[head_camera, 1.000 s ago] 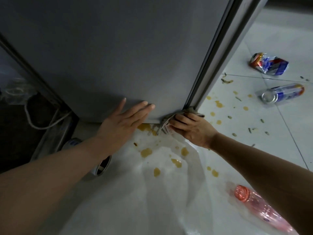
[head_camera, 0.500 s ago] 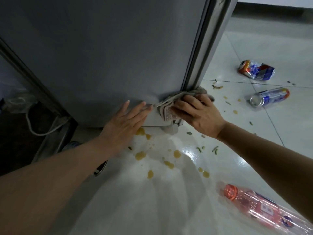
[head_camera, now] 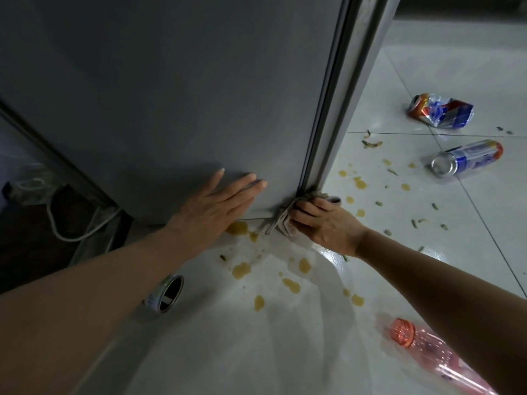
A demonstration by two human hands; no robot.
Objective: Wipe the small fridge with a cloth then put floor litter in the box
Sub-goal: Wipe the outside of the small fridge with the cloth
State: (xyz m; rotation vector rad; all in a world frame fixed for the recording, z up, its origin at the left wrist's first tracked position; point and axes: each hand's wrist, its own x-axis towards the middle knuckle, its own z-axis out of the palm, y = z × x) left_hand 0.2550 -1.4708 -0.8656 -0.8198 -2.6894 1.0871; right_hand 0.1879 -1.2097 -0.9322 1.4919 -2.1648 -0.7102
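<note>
The grey small fridge (head_camera: 185,95) fills the upper left of the head view, its side panel facing me. My left hand (head_camera: 216,206) lies flat against the panel near its bottom edge, fingers straight. My right hand (head_camera: 322,220) grips a grey cloth (head_camera: 281,219) and presses it against the fridge's bottom front corner, just above the floor. Litter lies on the white tiles: a crushed can (head_camera: 440,109), a blue can (head_camera: 464,162), an open can (head_camera: 165,293) by my left forearm and a pink plastic bottle (head_camera: 427,354) under my right forearm.
Yellow-brown spill drops (head_camera: 241,270) and small green scraps (head_camera: 413,223) dot the floor around the corner. A white cable (head_camera: 74,232) curls in the dark gap left of the fridge. No box is in view.
My right hand with the cloth has slid down from higher on the corner back to its very bottom. The view has shifted, so the open can shows again beside my left forearm. My left hand stays flat.
</note>
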